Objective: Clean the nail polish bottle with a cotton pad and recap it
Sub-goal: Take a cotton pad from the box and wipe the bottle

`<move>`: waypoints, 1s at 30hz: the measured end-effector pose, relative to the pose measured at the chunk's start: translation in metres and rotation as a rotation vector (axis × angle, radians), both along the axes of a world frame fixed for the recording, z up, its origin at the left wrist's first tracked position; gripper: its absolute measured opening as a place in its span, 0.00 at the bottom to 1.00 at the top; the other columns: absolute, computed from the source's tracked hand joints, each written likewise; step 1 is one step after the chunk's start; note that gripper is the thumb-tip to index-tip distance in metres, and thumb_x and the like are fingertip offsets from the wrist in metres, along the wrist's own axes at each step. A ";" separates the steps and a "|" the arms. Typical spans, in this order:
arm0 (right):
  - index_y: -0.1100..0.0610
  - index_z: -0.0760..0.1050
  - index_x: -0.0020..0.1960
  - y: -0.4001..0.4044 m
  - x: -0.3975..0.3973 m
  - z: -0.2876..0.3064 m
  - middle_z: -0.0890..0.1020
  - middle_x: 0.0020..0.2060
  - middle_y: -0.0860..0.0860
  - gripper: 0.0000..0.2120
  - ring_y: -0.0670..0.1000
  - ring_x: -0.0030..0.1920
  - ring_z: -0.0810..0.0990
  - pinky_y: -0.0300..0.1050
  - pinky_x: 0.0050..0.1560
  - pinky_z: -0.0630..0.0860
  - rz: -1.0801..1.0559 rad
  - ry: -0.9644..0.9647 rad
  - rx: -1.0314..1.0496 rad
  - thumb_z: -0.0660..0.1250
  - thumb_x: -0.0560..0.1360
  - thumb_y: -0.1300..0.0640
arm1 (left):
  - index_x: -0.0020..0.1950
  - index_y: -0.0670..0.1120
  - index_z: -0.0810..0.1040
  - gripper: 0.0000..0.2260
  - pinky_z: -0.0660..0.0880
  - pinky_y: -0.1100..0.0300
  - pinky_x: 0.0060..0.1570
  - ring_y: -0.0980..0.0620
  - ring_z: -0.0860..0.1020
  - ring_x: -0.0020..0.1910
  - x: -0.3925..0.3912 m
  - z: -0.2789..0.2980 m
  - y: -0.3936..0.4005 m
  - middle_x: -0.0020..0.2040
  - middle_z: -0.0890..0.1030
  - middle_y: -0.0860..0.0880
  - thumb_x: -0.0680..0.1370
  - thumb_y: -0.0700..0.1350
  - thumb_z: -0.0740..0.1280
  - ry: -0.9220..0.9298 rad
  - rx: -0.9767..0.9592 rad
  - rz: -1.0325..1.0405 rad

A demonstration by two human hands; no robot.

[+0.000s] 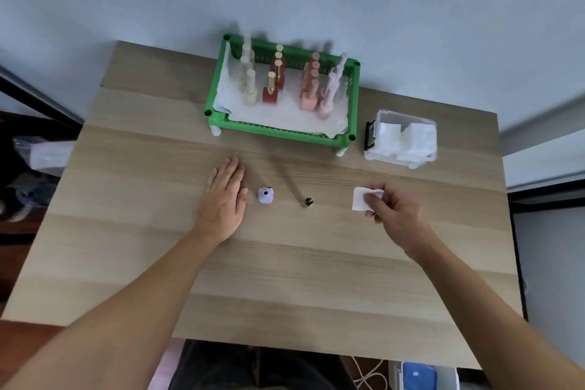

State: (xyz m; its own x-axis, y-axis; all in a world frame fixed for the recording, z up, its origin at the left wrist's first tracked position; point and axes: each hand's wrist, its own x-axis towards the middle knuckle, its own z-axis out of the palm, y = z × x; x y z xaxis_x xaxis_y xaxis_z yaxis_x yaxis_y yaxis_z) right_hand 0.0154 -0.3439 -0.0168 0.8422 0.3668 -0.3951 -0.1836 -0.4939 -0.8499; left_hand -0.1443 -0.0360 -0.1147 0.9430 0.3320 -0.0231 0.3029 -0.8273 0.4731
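Open nail polish bottle (265, 195), pale lilac, upright on the bench (285, 279) near centre, neck uncovered and facing up — ready for wiping. Cap (308, 201) with its long handle standing apart to the right of the bottle, presumably set aside to keep the brush off the wood. Left hand (223, 199) flat on the bench just left of the bottle, fingers together and extended, gripping nothing — likely poised to steady the bottle. Right hand (391, 210) further right, thumb and fingers pinched on a white cotton pad (362, 199), held off toward the bottle. Far right: clear box of pads (402, 138), lid open, the likely source. Far centre: green rack (281, 89) lined with paper, holding rows of capped bottles.
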 end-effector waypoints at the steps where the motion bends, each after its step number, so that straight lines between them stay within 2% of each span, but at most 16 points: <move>1: 0.46 0.82 0.52 0.001 -0.005 -0.002 0.84 0.33 0.43 0.13 0.41 0.32 0.80 0.33 0.33 0.74 0.000 0.004 0.006 0.66 0.82 0.64 | 0.76 0.33 0.71 0.27 0.62 0.38 0.80 0.36 0.67 0.80 -0.001 0.002 0.001 0.80 0.68 0.36 0.84 0.48 0.52 0.003 -0.020 -0.004; 3: 0.47 0.82 0.52 0.004 -0.015 -0.004 0.84 0.33 0.45 0.14 0.42 0.32 0.80 0.34 0.33 0.74 -0.002 0.010 0.033 0.66 0.82 0.65 | 0.76 0.33 0.72 0.24 0.60 0.39 0.81 0.36 0.66 0.81 -0.002 0.004 0.004 0.80 0.68 0.36 0.85 0.46 0.55 -0.005 -0.035 -0.016; 6: 0.49 0.83 0.52 0.009 -0.025 -0.006 0.85 0.35 0.46 0.13 0.43 0.33 0.80 0.35 0.32 0.75 -0.007 0.021 0.069 0.65 0.82 0.66 | 0.73 0.32 0.74 0.18 0.62 0.39 0.80 0.36 0.68 0.79 -0.006 0.008 0.006 0.78 0.71 0.36 0.84 0.36 0.64 -0.042 -0.053 -0.020; 9: 0.50 0.82 0.52 0.015 -0.032 -0.009 0.85 0.36 0.44 0.12 0.42 0.34 0.81 0.34 0.33 0.75 -0.022 0.035 0.086 0.65 0.82 0.65 | 0.71 0.33 0.77 0.18 0.64 0.40 0.79 0.36 0.70 0.78 -0.013 0.012 0.003 0.76 0.73 0.36 0.81 0.32 0.67 -0.059 -0.091 -0.020; 13: 0.51 0.82 0.51 0.023 -0.040 -0.013 0.86 0.37 0.45 0.12 0.43 0.34 0.81 0.34 0.34 0.76 -0.041 0.042 0.094 0.65 0.82 0.65 | 0.71 0.37 0.78 0.22 0.67 0.46 0.78 0.41 0.74 0.76 -0.017 0.016 -0.007 0.75 0.75 0.39 0.77 0.36 0.74 -0.054 -0.172 -0.013; 17: 0.49 0.82 0.50 0.029 -0.046 -0.014 0.86 0.37 0.45 0.13 0.43 0.35 0.81 0.35 0.34 0.76 -0.056 0.070 0.089 0.65 0.83 0.64 | 0.70 0.40 0.79 0.26 0.74 0.49 0.72 0.44 0.75 0.73 -0.010 0.020 -0.014 0.72 0.77 0.44 0.74 0.42 0.79 -0.042 -0.258 0.031; 21: 0.51 0.83 0.51 0.031 -0.050 -0.013 0.86 0.38 0.44 0.12 0.42 0.36 0.82 0.34 0.35 0.77 -0.067 0.083 0.081 0.64 0.83 0.65 | 0.69 0.43 0.80 0.27 0.76 0.53 0.68 0.46 0.76 0.70 0.000 0.021 -0.017 0.70 0.78 0.48 0.72 0.46 0.81 -0.027 -0.272 0.061; 25: 0.53 0.83 0.52 0.031 -0.051 -0.011 0.86 0.40 0.46 0.11 0.42 0.36 0.82 0.35 0.36 0.77 -0.077 0.093 0.079 0.64 0.83 0.65 | 0.64 0.44 0.83 0.23 0.77 0.53 0.62 0.45 0.77 0.66 0.006 0.020 -0.016 0.67 0.80 0.49 0.70 0.46 0.82 -0.011 -0.282 0.089; 30: 0.52 0.83 0.52 0.032 -0.051 -0.008 0.86 0.37 0.44 0.12 0.41 0.36 0.82 0.34 0.36 0.78 -0.080 0.098 0.072 0.64 0.83 0.65 | 0.55 0.42 0.85 0.16 0.76 0.52 0.61 0.43 0.79 0.62 0.007 0.019 -0.015 0.62 0.83 0.48 0.70 0.44 0.82 -0.041 -0.269 0.077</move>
State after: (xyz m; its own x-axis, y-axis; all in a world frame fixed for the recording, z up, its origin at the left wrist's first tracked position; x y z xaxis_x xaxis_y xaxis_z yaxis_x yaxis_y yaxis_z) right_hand -0.0361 -0.3115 -0.0249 0.8288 0.3306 -0.4515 -0.3035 -0.4124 -0.8590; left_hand -0.1378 -0.0507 -0.0957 0.9173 0.3894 -0.0828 0.3360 -0.6455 0.6859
